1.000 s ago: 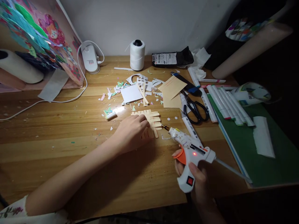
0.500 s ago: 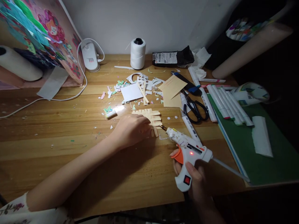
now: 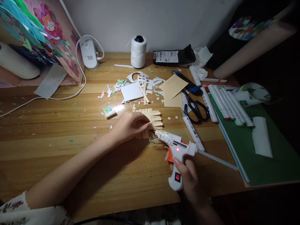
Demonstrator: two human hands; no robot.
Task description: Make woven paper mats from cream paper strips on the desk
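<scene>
The right hand (image 3: 188,176) is clamped around the handle of a white glue gun (image 3: 179,150), with a finger at the orange trigger (image 3: 169,154); a red indicator glows on the gun's side. A translucent glue stick (image 3: 217,159) projects from the rear of the body. The nozzle points toward the left hand (image 3: 131,125) and sits at the lower right part of a woven panel (image 3: 156,115) of tan paper strips. This panel lies on the table (image 3: 112,193), in front of the person, partly covered by the left hand. The left thumb and forefinger are close together over the panel, near the nozzle; from here I cannot tell whether they pinch a strip. Beyond the panel are a white card (image 3: 132,91) and loose paper scraps. To the right of the panel, black-handled scissors (image 3: 199,113) lie near two overlapping tan paper sheets (image 3: 174,86) and a capped marker (image 3: 192,132).
</scene>
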